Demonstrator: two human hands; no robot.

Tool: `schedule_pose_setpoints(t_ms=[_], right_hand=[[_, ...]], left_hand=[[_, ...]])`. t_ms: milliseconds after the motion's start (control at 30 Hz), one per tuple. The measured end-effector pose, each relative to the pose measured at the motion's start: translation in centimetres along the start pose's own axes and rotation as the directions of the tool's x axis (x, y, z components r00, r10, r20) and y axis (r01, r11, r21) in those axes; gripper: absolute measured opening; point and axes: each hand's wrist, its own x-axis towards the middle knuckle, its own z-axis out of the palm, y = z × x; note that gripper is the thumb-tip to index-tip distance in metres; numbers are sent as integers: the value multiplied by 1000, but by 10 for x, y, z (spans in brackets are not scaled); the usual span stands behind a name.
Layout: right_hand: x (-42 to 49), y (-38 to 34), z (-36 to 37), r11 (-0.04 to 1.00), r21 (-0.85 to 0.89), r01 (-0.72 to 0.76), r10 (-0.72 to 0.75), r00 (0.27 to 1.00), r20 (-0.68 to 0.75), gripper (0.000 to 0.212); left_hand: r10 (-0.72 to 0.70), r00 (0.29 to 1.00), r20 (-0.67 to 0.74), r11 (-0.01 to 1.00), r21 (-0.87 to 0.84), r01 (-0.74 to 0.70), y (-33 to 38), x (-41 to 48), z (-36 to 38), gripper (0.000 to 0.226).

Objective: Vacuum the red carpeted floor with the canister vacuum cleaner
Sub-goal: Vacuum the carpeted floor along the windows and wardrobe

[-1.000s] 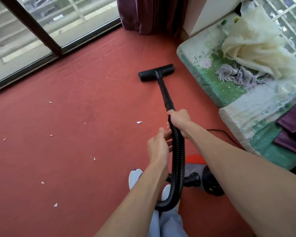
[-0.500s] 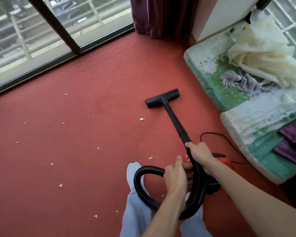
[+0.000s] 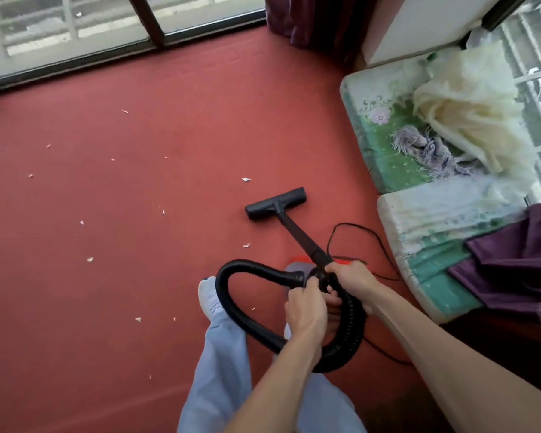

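The floor head got dragged back in close, right hand and left hand both curled round the hose grip; paper scraps leftward still needed passes.

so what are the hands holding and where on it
The right hand grips the joint of wand and hose; the left hand grips the hose just behind it.

Loose pale blue-grey trousers worn, fabric creased, kinda baggy. Foot covered in matching pale sock or slipper, can't be told which. Forearms left bare, same for left hand and right hand.
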Motion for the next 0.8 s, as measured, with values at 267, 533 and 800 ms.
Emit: schedule_pose_setpoints(t_ms=[267,533,800], right_hand=[[8,5,42,985,-166,49,-51,999,-7,23],[42,-67,114,964,-220,150,-164,986,-44,25],[72,-129,165,967,-170,189,-197,980,-30,20]], left_hand=[[-57,998,-36,982,-183,50,-19,8,-34,57],[-22,999,-30,903,-430,7,22,54,-82,55],[122,992,-39,851,-510,-124,70,75,-121,45]])
